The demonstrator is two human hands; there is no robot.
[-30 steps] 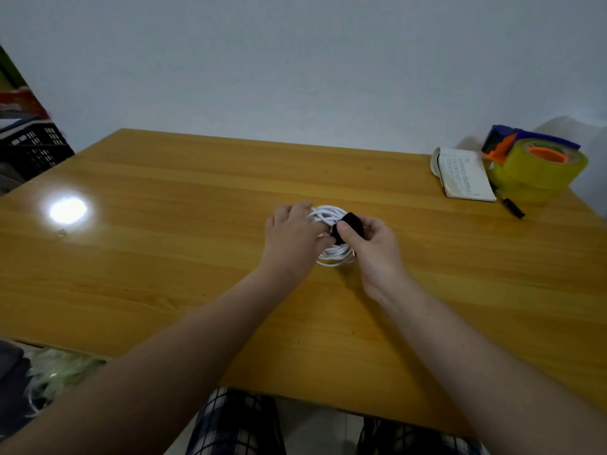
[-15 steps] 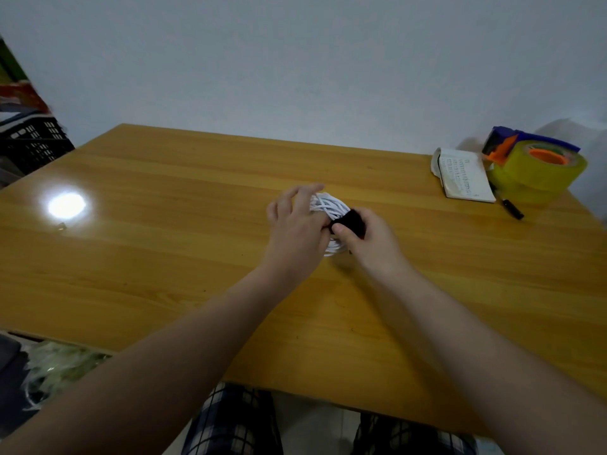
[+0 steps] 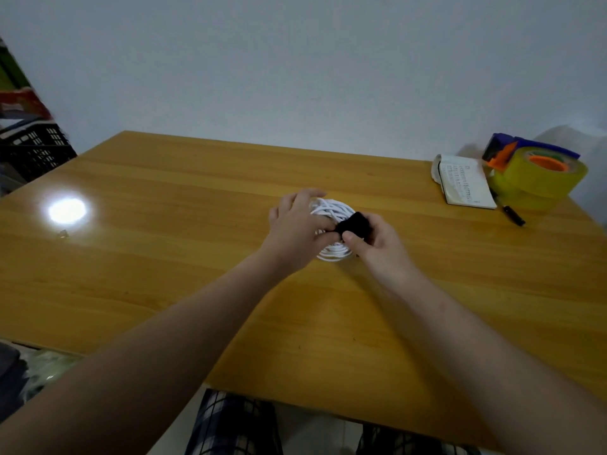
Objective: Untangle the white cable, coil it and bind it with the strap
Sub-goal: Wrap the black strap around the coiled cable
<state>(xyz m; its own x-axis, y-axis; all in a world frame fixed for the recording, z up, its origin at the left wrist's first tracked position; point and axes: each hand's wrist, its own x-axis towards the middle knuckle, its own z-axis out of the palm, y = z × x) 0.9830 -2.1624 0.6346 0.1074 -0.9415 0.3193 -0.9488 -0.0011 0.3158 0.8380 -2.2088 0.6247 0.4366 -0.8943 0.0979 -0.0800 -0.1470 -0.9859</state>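
White cable [image 3: 331, 213], round coil, mid wooden tabletop [image 3: 164, 257], btwn both hands. Left hand [image 3: 295, 229] clamps coil; right hand [image 3: 377, 241] pinches matte black strap [image 3: 354, 224] wrapped round coil's right side.

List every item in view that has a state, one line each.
white cable: coiled, held on the table
black strap: around the coil, pinched
left hand: gripping the coil
right hand: pinching the strap
notebook: lying open
pen: lying flat
tape dispenser: unused
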